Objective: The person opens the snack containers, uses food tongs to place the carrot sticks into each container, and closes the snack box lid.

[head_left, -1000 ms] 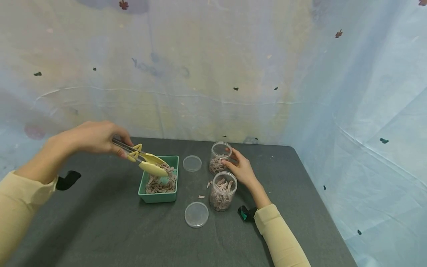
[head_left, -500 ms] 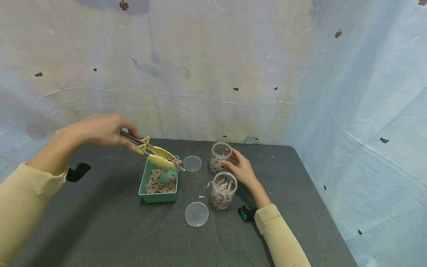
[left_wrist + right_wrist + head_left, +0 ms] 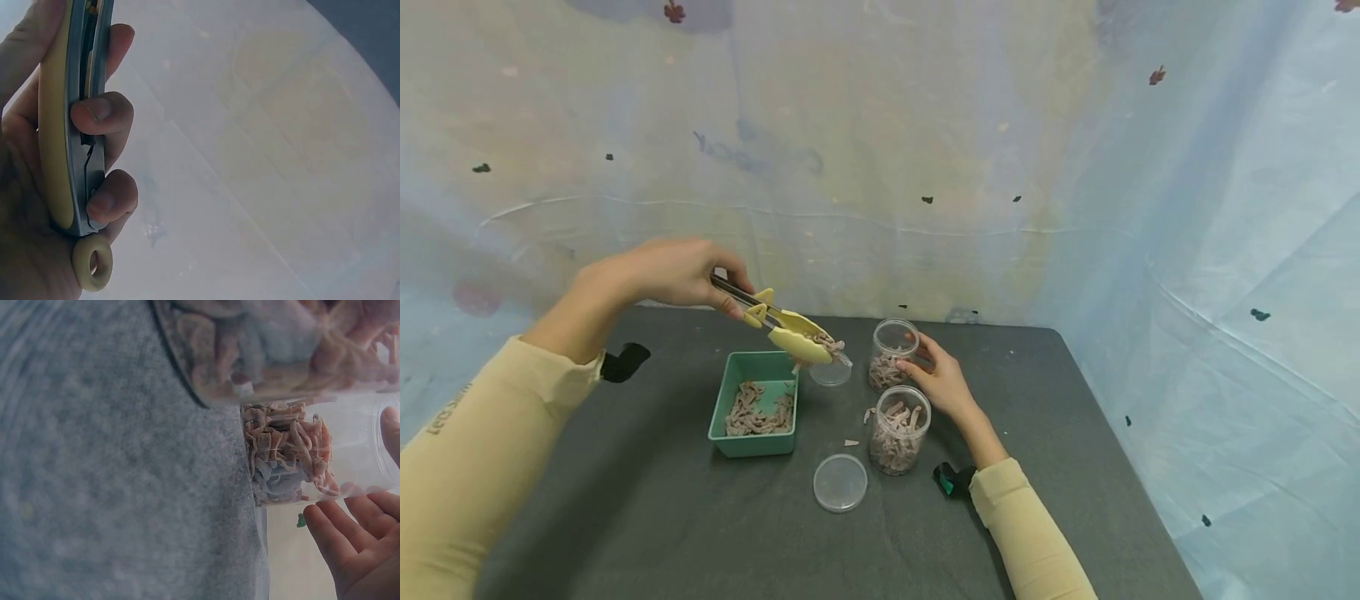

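Observation:
My left hand point(image 3: 681, 271) grips yellow-and-steel tongs point(image 3: 787, 333) by the handles. Greyish-brown strips point(image 3: 829, 342) are pinched in the tongs' tips, above and right of a green box point(image 3: 751, 447). More of the strips point(image 3: 748, 417) lie in that box. With thumb and fingers on either side, my right hand point(image 3: 947, 382) holds the far clear jar point(image 3: 883, 354), which stands open and is partly filled with strips. A fuller open jar point(image 3: 897, 450) stands nearer, beside my right wrist. In the left wrist view the fingers wrap round the tongs' handle point(image 3: 56, 125).
One clear lid point(image 3: 830, 375) lies behind the tongs' tips, partly covered by them. Another lid point(image 3: 840, 483) lies left of the near jar. A loose strip point(image 3: 851, 442) is on the dark tablecloth point(image 3: 722, 533). A pale plastic sheet point(image 3: 850, 150) hangs behind the table.
My left hand has lifted the tongs with strips out of the green box and carried them right, toward the jars. The right hand and the jars have stayed in place.

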The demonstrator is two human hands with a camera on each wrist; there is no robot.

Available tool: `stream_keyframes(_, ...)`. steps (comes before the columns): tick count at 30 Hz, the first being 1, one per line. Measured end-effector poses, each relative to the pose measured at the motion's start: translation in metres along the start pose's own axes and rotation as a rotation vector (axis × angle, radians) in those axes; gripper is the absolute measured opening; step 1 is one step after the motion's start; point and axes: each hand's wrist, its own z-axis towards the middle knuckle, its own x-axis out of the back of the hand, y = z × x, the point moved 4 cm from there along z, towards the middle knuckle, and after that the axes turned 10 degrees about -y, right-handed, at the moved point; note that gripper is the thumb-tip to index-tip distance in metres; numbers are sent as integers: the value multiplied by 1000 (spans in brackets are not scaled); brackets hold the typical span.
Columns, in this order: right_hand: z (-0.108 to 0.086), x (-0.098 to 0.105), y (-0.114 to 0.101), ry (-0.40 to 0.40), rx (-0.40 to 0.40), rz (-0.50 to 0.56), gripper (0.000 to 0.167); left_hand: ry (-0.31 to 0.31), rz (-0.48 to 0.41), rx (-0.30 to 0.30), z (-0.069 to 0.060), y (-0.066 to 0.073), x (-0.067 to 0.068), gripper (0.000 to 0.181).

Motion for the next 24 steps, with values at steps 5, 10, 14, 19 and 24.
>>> stream_keyframes(5, 1, -2, -1, 5, 1, 1, 65, -4, -30, -19, 12, 9, 4, 32)
stream_keyframes(10, 1, -4, -3, 8, -6, -7, 63, -7, -74, -43, 24, 17, 7, 29)
stream_keyframes(14, 1, -6, -4, 11, -20, -12, 64, 0, -88, -52, 33, 22, 8, 28)
stream_keyframes(19, 0, -7, -6, 12, -41, -18, 68, 19, -85, -48, 46, 25, 9, 32)
stream_keyframes(24, 0, -7, -6, 10, -57, -34, 71, 47, -89, -55, 60, 30, 7, 36)
